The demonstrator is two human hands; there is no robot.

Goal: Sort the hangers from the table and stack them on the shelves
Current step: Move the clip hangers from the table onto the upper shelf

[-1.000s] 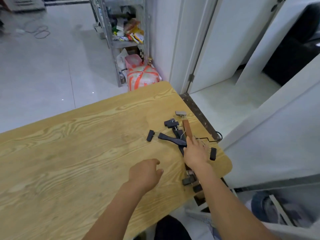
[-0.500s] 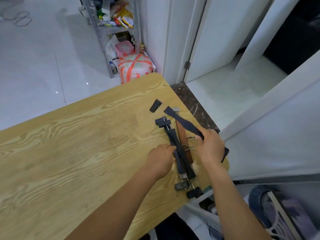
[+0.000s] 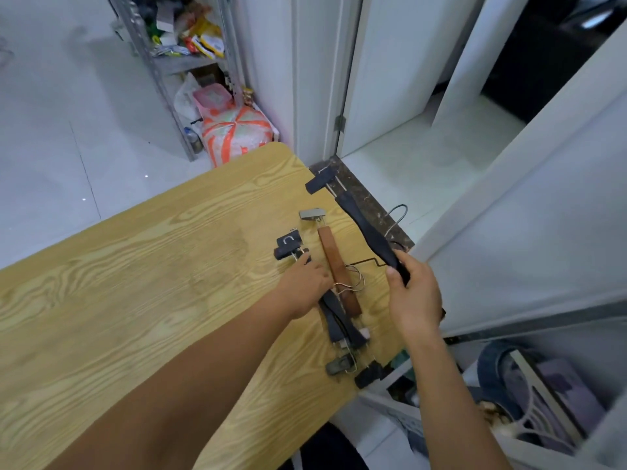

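- Right hand (image 3: 415,296) gripped a dark clip hanger (image 3: 368,228) by its near end, fingers curled round the bar. The hanger slanted along the right edge of the desk (image 3: 135,283), with its far clip at the far corner.
- Left hand (image 3: 305,283) lay on the pile of dark hangers (image 3: 339,320) near that edge (could not tell whether its fingers clasped them).
- Brown wooden hanger (image 3: 334,262) lay flat just beside the left hand, touching the pile.
- Metal shelves (image 3: 185,63) stood well apart, beyond the desk.

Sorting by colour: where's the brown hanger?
Head view: the brown hanger lies at the table's right end, between the left hand and the right hand's black hanger.
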